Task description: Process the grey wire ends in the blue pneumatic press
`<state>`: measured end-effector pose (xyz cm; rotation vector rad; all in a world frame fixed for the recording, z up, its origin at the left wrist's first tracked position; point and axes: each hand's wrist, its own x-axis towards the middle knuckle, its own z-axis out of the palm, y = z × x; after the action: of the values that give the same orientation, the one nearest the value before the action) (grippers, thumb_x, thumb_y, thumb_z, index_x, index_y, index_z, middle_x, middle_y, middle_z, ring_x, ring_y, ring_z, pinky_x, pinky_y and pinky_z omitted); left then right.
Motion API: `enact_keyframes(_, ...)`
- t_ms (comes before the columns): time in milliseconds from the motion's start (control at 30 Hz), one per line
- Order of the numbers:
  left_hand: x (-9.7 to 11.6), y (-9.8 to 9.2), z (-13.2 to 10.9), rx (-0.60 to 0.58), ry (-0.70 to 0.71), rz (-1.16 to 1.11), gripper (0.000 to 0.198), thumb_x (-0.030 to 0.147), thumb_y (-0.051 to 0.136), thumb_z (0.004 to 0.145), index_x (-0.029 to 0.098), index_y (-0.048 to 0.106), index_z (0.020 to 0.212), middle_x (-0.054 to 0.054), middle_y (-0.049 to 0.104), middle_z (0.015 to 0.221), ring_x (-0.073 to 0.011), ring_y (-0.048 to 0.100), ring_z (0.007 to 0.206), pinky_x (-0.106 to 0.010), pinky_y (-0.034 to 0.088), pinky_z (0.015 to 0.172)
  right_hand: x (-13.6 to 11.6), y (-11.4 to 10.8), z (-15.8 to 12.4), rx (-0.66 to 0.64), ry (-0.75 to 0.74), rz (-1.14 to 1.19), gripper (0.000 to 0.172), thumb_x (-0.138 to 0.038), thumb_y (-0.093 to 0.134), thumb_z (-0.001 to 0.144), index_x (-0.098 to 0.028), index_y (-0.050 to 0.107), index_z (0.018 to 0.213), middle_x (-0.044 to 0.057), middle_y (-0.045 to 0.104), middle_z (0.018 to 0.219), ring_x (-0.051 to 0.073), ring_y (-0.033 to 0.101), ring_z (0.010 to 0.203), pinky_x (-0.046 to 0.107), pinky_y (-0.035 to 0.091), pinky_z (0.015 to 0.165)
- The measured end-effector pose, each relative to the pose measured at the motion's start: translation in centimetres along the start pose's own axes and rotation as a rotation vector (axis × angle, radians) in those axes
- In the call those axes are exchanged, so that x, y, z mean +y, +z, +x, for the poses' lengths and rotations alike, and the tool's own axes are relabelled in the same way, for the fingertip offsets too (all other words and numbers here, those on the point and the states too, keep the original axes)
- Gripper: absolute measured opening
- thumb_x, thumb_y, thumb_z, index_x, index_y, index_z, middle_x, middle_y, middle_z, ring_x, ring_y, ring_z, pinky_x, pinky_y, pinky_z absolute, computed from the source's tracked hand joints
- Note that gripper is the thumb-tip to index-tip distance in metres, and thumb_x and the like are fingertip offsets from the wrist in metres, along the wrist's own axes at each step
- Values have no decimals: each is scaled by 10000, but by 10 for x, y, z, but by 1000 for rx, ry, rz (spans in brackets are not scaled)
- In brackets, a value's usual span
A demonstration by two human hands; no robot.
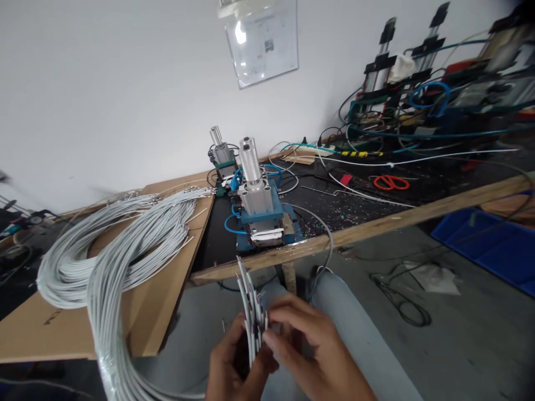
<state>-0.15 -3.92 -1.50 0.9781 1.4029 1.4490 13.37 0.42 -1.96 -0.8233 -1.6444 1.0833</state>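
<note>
My left hand (pixel 232 365) and my right hand (pixel 311 348) meet low in the view, over my lap. Both are closed round a small bunch of grey wires (pixel 251 309) whose stripped ends point up toward the bench edge. Right behind the wire ends stands a blue pneumatic press (pixel 259 209) with a silver cylinder on top, at the front of the black benchtop. A large coil of grey wires (pixel 121 245) lies on a sheet of cardboard (pixel 37 328) to my left, and its strands hang down past my left hand.
Orange-handled scissors (pixel 390 182) lie on the black bench (pixel 355 206) among loose cables. More pneumatic machines (pixel 418 83) and tangled hoses stand at the back right. A blue crate (pixel 489 250) sits on the floor at the right. A laminated sheet (pixel 263 44) hangs on the white wall.
</note>
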Motion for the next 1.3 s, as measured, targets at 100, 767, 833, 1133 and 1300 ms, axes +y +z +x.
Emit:
enact_keyframes(100, 1, 0, 2, 65, 56, 50, 433, 591, 866, 702, 192, 810, 861, -16, 742, 711, -190, 683, 699, -242, 551, 684, 3, 13, 6, 32, 88, 190, 263, -377, 649, 971, -208, 738, 791, 18, 648, 799, 135, 634, 681, 197, 476, 564)
enact_keyframes(767, 29, -16, 7, -230, 150, 595, 153, 229, 609, 821, 195, 627, 674, 72, 410, 556, -112, 347, 512, -248, 280, 505, 8, -21, 4, -404, -62, -106, 442, -444, 465, 1081, -189, 682, 791, 20, 665, 720, 154, 624, 676, 242, 455, 654)
enact_keyframes(833, 34, -17, 10, -411, 180, 692, 159, 134, 563, 797, 210, 575, 658, 61, 460, 577, -118, 397, 527, -250, 294, 522, 4, -32, 8, -510, -151, -272, 316, -301, 480, 1078, -197, 724, 905, 62, 748, 889, 192, 688, 818, 268, 480, 749)
enact_keyframes(1133, 24, -9, -1, -11, 31, 369, 258, 400, 622, 862, 202, 573, 703, 48, 466, 603, -143, 418, 577, -247, 359, 560, 22, 36, -24, -26, 439, 513, 515, -687, 494, 982, -214, 582, 797, -109, 366, 519, 62, 267, 351, 185, 275, 353)
enact_keyframes(1300, 41, -30, 10, -422, 35, 632, 225, 152, 599, 761, 217, 483, 580, 74, 350, 554, -117, 281, 533, -254, 257, 505, 17, 6, -2, -431, 67, 152, 452, -523, 577, 1007, -204, 676, 703, 10, 640, 671, 156, 615, 652, 246, 481, 646)
